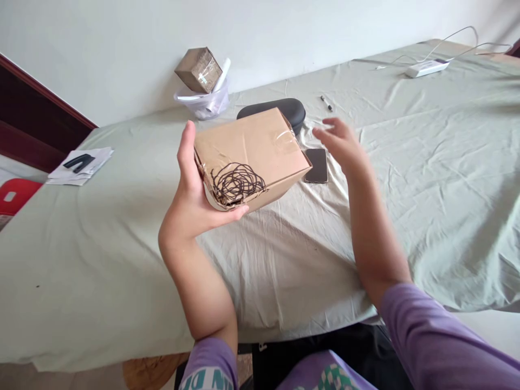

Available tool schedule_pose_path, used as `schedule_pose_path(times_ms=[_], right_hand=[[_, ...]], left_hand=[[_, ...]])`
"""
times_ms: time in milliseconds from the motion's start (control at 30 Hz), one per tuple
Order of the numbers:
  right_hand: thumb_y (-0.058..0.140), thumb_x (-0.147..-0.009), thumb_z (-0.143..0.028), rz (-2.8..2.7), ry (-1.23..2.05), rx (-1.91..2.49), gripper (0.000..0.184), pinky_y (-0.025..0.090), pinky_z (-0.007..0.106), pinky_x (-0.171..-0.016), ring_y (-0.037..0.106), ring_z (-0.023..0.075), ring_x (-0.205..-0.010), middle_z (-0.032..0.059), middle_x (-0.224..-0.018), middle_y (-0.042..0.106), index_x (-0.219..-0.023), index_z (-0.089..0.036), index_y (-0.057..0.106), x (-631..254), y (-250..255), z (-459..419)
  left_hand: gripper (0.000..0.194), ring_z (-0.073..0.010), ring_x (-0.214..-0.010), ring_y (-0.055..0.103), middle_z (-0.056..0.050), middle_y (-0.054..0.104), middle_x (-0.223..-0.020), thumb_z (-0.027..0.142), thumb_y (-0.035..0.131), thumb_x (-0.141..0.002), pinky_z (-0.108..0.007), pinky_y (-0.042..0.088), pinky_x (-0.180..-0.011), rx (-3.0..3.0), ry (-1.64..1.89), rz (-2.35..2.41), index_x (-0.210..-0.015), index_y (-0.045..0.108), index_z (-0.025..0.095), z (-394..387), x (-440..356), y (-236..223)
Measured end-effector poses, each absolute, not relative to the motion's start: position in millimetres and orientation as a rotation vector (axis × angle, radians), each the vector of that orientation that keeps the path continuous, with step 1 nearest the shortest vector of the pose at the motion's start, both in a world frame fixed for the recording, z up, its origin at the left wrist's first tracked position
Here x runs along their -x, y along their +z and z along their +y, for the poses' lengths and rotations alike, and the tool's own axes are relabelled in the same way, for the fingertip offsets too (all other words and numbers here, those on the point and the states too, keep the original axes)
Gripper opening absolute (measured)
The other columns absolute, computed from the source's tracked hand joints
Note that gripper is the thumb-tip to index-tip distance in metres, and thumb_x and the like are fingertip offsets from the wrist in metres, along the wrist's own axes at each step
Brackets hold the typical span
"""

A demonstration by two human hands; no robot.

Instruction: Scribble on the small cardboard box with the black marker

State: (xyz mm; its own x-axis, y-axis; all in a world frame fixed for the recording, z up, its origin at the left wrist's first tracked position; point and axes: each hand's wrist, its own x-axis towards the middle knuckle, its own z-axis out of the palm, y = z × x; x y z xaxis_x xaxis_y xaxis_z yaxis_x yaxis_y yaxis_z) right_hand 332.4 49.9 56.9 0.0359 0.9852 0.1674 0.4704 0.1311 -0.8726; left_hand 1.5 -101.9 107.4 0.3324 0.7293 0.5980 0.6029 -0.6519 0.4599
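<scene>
My left hand [195,189] grips a brown cardboard box [252,143] by its left end, thumb up along the side and a finger beneath. The box is tilted above the table, with clear tape at its ends and black scribbled lines on its near left corner. To the right of the box, apart from it, my right hand [339,142] is raised with its fingers spread and nothing in them. Behind the box lies a black hard case [290,111], partly hidden. A dark flat rectangular object [317,166] rests between the box and my right forearm.
A pale green cloth [284,260] covers the table. At the back stands a clear tub [207,104] bearing a small taped box [199,70]. A pen [326,103] lies behind my right hand. A power strip [427,67] sits far right; a stapler [79,162] lies on papers at left.
</scene>
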Motion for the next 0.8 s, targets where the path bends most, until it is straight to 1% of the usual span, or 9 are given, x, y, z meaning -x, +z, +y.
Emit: schedule_pose_path(times_ms=[100,200,267,533,600,667,733,767,800], right_hand=[[0.078,-0.087,-0.052,-1.610,0.694,1.778,0.073,0.053,0.058,-0.110,0.067,0.0408,-0.127,0.0224,-0.139,0.068,-0.148,-0.016,0.060,-328.2,29.9,64.0],[0.088,-0.077,-0.055,-1.610,0.597,2.169,0.093,0.046,0.069,-0.111,0.055,0.0529,-0.139,0.0335,-0.148,0.060,-0.152,-0.010,0.056,-317.7,5.7,68.6],[0.094,-0.070,-0.053,-1.580,0.534,2.346,0.108,0.042,0.072,-0.111,0.048,0.0570,-0.144,0.0399,-0.153,0.052,-0.156,-0.005,0.052,-310.1,-6.6,69.6],[0.099,-0.058,-0.032,-1.556,0.469,2.291,0.134,0.044,0.062,-0.113,0.047,0.0550,-0.143,0.0417,-0.158,0.040,-0.169,-0.001,0.030,-301.4,-28.7,74.3],[0.096,-0.055,-0.026,-1.492,0.526,2.186,0.127,0.047,0.059,-0.111,0.050,0.0523,-0.141,0.0411,-0.156,0.040,-0.163,0.001,0.036,-307.3,-31.2,77.3],[0.093,-0.057,-0.027,-1.394,0.662,1.979,0.099,0.053,0.056,-0.104,0.057,0.0465,-0.130,0.0341,-0.140,0.056,-0.145,-0.003,0.054,-315.8,-31.8,82.4],[0.088,-0.068,-0.043,-1.313,0.831,1.769,0.057,0.058,0.050,-0.087,0.065,0.0379,-0.105,0.0194,-0.104,0.067,-0.112,-0.015,0.066,-324.5,-29.5,89.3],[0.082,-0.076,-0.054,-1.312,0.899,1.680,0.043,0.058,0.046,-0.077,0.065,0.0327,-0.090,0.0120,-0.087,0.063,-0.096,-0.021,0.063,-328.2,-27.4,93.0],[0.072,-0.083,-0.065,-1.329,0.957,1.590,0.043,0.056,0.042,-0.069,0.062,0.0277,-0.077,0.0064,-0.075,0.056,-0.085,-0.025,0.057,-331.1,-24.7,96.3]], left_hand=[[0.148,-0.0480,-0.172,0.018,-0.001,0.003,-0.187,0.062,0.101,-0.064,-0.065,0.028,-0.142,-2.388,1.219,1.260,-0.172,0.001,0.049,-101.7,4.3,104.7],[0.157,-0.0482,-0.170,0.022,-0.008,0.016,-0.184,0.056,0.104,-0.058,-0.071,0.026,-0.140,-2.381,1.170,1.261,-0.173,-0.003,0.048,-99.0,6.0,101.6],[0.161,-0.0482,-0.169,0.027,-0.011,0.019,-0.181,0.051,0.106,-0.054,-0.072,0.028,-0.138,-2.379,1.158,1.263,-0.173,-0.002,0.046,-96.7,5.6,99.4],[0.157,-0.0451,-0.168,0.030,-0.012,0.023,-0.178,0.037,0.105,-0.054,-0.065,0.030,-0.139,-2.321,1.138,1.339,-0.174,0.004,0.043,-90.5,4.7,92.1],[0.155,-0.0444,-0.167,0.032,-0.013,0.027,-0.176,0.036,0.105,-0.055,-0.065,0.031,-0.138,-2.275,1.139,1.343,-0.174,0.005,0.043,-89.2,6.0,90.8],[0.156,-0.0447,-0.166,0.033,-0.014,0.030,-0.175,0.034,0.106,-0.052,-0.066,0.030,-0.138,-2.213,1.164,1.346,-0.174,0.009,0.042,-88.1,7.9,89.4],[0.158,-0.0451,-0.166,0.033,-0.014,0.032,-0.174,0.032,0.106,-0.050,-0.066,0.029,-0.138,-2.176,1.184,1.347,-0.174,0.010,0.041,-87.1,10.2,87.6],[0.158,-0.0452,-0.166,0.033,-0.015,0.032,-0.174,0.032,0.106,-0.049,-0.067,0.029,-0.138,-2.172,1.185,1.345,-0.174,0.010,0.040,-86.4,11.5,86.6],[0.158,-0.0452,-0.167,0.033,-0.015,0.031,-0.174,0.032,0.106,-0.050,-0.067,0.030,-0.138,-2.172,1.181,1.344,-0.174,0.010,0.040,-85.7,12.7,85.3]])
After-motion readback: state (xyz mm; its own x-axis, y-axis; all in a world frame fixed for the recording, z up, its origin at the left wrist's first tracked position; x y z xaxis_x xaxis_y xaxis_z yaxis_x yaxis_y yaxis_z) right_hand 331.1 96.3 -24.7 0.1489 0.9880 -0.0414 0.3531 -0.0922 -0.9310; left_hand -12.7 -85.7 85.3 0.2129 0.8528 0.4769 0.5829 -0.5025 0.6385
